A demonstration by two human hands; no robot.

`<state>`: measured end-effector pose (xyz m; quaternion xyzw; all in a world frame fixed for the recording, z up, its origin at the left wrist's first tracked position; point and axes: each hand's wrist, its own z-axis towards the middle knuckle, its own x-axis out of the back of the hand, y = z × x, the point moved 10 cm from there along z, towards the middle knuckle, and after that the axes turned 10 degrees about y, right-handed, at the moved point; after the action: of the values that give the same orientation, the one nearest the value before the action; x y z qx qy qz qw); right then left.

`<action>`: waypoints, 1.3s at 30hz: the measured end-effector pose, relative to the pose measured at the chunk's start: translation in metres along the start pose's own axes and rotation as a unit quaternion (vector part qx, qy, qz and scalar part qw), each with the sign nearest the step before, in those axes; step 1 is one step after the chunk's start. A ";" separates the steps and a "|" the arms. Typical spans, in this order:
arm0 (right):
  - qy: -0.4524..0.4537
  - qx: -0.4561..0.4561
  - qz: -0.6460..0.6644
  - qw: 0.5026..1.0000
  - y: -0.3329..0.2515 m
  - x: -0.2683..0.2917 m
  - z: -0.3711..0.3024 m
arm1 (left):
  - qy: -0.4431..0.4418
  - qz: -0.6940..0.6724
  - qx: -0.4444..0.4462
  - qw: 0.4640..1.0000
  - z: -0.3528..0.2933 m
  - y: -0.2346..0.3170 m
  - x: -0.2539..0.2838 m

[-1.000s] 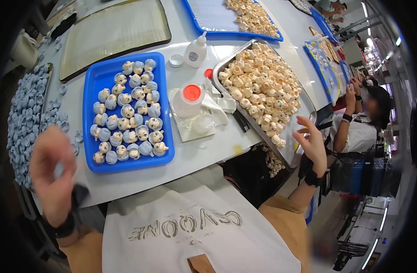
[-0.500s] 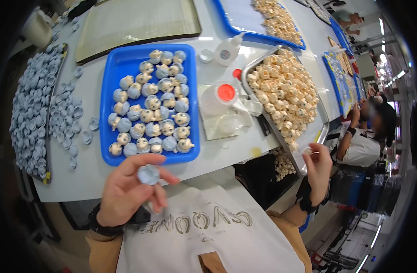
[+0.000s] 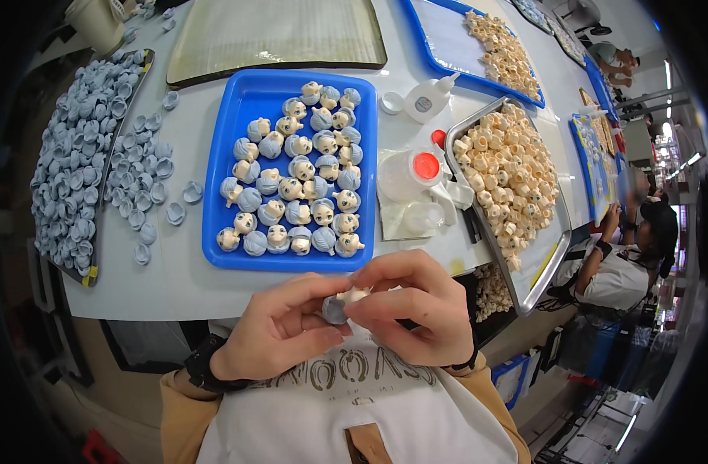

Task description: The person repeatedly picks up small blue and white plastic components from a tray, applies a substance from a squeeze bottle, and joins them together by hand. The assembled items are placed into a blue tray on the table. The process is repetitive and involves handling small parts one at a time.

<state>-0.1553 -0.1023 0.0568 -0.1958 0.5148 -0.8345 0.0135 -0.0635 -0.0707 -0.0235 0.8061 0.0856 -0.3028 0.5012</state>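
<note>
**Dozens of doll heads in the tray, one more at your fingertips**

So here's where you stand. Your left hand [image 3: 280, 329] and right hand [image 3: 419, 309] are together just below the near edge of the white table [image 3: 168, 290], in front of your apron, both gripping one small cream-and-pale-blue doll head [image 3: 335, 311]. Left fingers are curled round the blue side, right ones pinching near the cream part. Can't tell if the two parts are fully seated, your fingers cover too much.

Done, by the look of it: the rows of joined cream-faced, blue-haired heads [image 3: 290, 188] in the rectangular bright blue plastic tray [image 3: 212, 209] right ahead of you.

Left, I'd say: loads. There's a big heap of pale blue cupped hair shells [image 3: 83, 162] on your left, a smaller scatter of the same shells [image 3: 133, 170] beside it, and a mound of hollow cream face parts [image 3: 504, 170] in the silver metal tray [image 3: 551, 278] on your right. Going by those piles, you're nearer the start than the end.
</note>
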 end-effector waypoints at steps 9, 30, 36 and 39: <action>0.013 0.089 -0.046 0.995 -0.009 -0.009 -0.004 | -0.054 0.063 -0.001 0.997 0.002 -0.007 0.005; -0.014 0.086 -0.083 0.993 -0.012 0.011 -0.007 | -0.028 0.017 0.036 0.999 0.005 -0.011 0.002; 0.188 -0.083 -0.313 0.927 0.029 0.094 -0.002 | 0.051 -0.004 0.018 0.999 0.008 -0.004 0.016; 0.166 -0.093 -0.335 0.923 0.043 0.089 -0.002 | 0.054 -0.023 0.031 0.998 0.006 -0.004 0.015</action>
<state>-0.2463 -0.1413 0.0466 -0.2158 0.4891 -0.7596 -0.3705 -0.0554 -0.0762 -0.0374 0.8343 0.1213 -0.2729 0.4634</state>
